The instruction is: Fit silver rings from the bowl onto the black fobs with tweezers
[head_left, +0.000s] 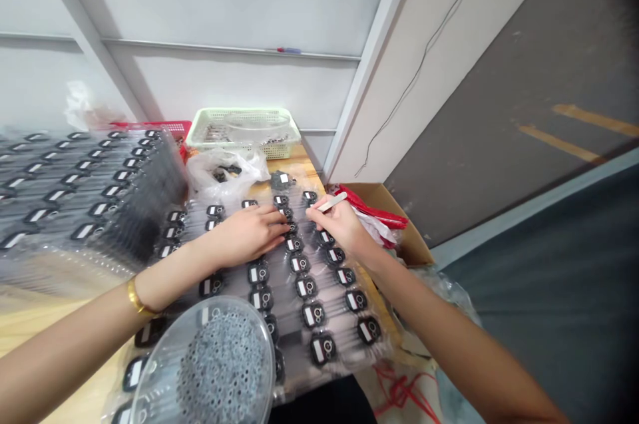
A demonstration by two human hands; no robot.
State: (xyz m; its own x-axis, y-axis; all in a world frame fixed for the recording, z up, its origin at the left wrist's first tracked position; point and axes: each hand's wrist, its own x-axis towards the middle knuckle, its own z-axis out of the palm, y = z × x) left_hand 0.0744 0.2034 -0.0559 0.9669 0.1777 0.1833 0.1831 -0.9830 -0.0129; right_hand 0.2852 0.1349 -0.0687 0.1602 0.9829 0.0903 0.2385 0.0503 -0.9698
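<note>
My right hand (339,224) pinches a pair of pale metal tweezers (332,202) over the right column of a clear plastic tray (279,317). Rows of small black oval parts (313,314), each with a white rectangle and a ring-shaped detail, sit in this tray. Across its middle rests my left hand (249,234), fingers stretched out, the fingertips touching one of the black parts (289,229). The tips of the tweezers are hidden by my right hand. Near me, a round clear tub (272,371) full of tiny grey ring-like pieces (222,371) stands over the tray's lower left.
Stacked trays of similar black parts (90,191) rise at the left. At the back are a pale green basket (279,151), a red basket (182,131) and a clear plastic bag (200,174). A cardboard box (419,247) with red and white packaging stands right.
</note>
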